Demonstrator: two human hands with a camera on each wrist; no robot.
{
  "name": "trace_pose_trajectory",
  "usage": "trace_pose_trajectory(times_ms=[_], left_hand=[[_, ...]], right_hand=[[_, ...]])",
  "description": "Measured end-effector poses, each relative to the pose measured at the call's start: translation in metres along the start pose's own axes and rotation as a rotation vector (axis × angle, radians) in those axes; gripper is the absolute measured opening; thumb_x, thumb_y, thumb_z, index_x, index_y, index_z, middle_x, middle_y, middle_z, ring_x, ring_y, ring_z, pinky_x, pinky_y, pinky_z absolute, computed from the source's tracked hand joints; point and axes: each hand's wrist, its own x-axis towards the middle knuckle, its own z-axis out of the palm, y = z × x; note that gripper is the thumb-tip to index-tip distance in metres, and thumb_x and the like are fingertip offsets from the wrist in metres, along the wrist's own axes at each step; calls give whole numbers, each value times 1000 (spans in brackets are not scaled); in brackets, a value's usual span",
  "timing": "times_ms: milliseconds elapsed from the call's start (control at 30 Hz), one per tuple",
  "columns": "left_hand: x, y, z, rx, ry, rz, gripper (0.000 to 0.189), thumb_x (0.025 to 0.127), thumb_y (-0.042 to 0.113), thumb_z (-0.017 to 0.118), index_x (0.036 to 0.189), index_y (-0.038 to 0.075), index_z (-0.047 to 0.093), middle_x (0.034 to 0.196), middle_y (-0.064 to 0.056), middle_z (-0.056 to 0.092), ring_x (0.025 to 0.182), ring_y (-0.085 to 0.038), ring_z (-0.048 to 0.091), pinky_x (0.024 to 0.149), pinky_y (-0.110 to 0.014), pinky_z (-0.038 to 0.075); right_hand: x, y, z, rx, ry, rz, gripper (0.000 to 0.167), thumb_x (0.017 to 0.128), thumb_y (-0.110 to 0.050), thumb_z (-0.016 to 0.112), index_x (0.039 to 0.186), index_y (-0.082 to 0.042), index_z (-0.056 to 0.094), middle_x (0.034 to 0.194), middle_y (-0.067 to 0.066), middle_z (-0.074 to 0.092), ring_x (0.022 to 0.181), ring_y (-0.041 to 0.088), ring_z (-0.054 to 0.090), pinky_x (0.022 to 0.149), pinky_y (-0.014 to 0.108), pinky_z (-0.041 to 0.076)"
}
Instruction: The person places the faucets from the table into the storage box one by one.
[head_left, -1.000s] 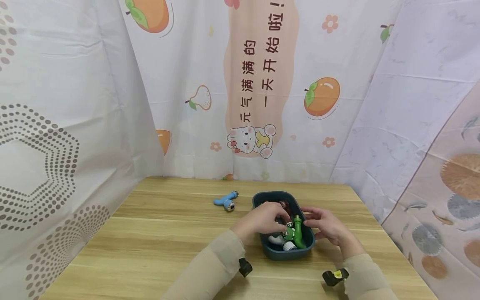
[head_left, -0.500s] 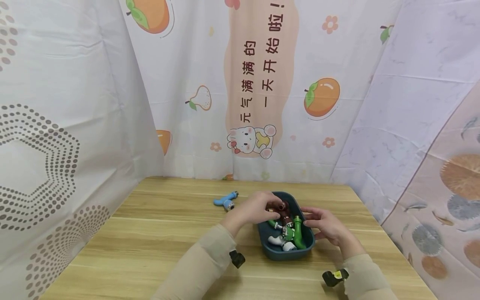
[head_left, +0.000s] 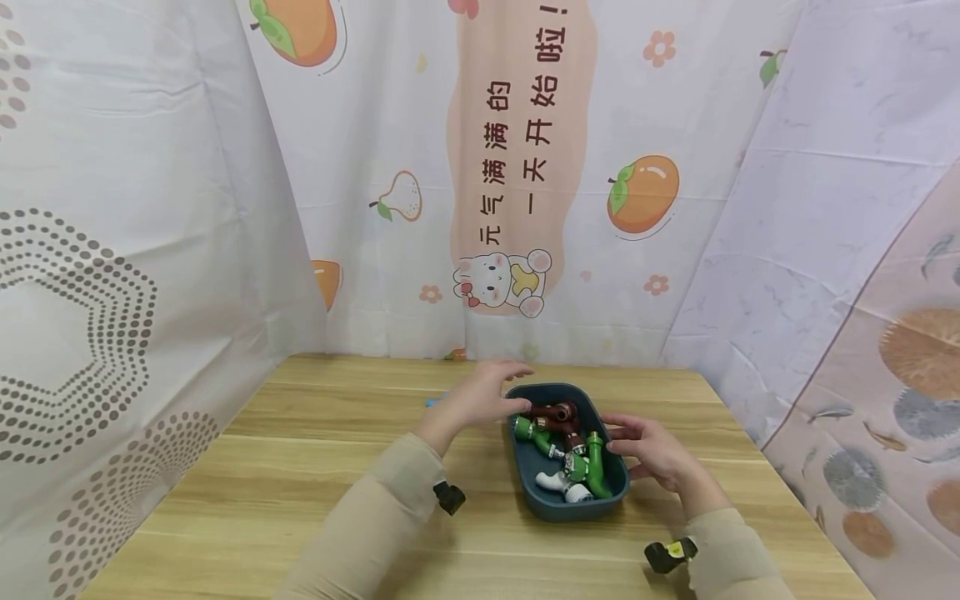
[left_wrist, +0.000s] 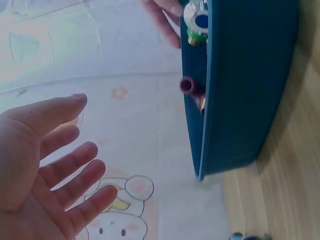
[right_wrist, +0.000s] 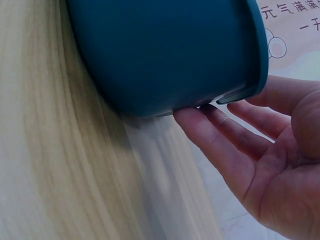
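Note:
A dark teal plastic bin (head_left: 551,508) stands on the table, holding several coloured toy pipe pieces. Inside are a dark red pipe piece (head_left: 558,412), green pipe pieces (head_left: 597,467) and a white pipe piece (head_left: 553,481). My left hand (head_left: 478,398) hovers beside the bin's far left corner, fingers spread, holding nothing; the left wrist view shows its bare palm. My right hand (head_left: 654,450) holds the bin's right wall. Its thumb laps over the rim, while the fingers (right_wrist: 215,140) press the outside. A blue pipe piece (head_left: 433,402) on the table is mostly hidden behind the left hand.
The wooden table (head_left: 300,483) runs back to a printed curtain (head_left: 405,275), with more curtains along both sides. A black wrist camera (head_left: 448,497) sits below the left hand, and another wrist camera (head_left: 670,554) below the right.
My left hand has lifted out of the bin and moved left and away, uncovering the dark red and green pieces and covering most of the blue one. The right hand has stayed put.

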Motion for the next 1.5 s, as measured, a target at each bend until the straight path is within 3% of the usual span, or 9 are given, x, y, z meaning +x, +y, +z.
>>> trace_pose_trajectory(times_ms=[200, 433, 833, 1500], left_hand=[[-2, -7, -11, 59, 51, -10, 49, 94, 33, 75, 139, 17, 62, 139, -3, 59, 125, -24, 56, 104, -43, 46], [1, -23, -16, 133, 95, -69, 48, 92, 40, 76, 135, 20, 66, 134, -2, 60, 125, -24, 55, 105, -44, 44], [-1, -48, -23, 104, 118, -171, 57, 91, 42, 77, 139, 14, 63, 146, -10, 53, 135, -31, 48, 111, -48, 39], [-4, -79, -15, 105, 146, -308, 69, 86, 50, 77, 143, 16, 59, 148, -10, 50, 135, -31, 46, 109, -49, 40]], right_hand=[[0, 0, 0, -1, -3, -4, 61, 99, -5, 63, 153, 5, 37, 138, 34, 52, 110, 34, 65, 78, 56, 58], [1, 1, -1, 14, -12, -5, 62, 99, -5, 63, 154, 4, 36, 140, 35, 51, 110, 34, 65, 78, 56, 58], [2, 0, -1, 29, -11, -3, 62, 98, -4, 63, 154, 5, 35, 140, 34, 51, 111, 32, 64, 78, 55, 58], [1, 2, 0, 18, -10, 3, 62, 100, -6, 63, 154, 3, 35, 140, 34, 50, 111, 34, 63, 79, 56, 58]])
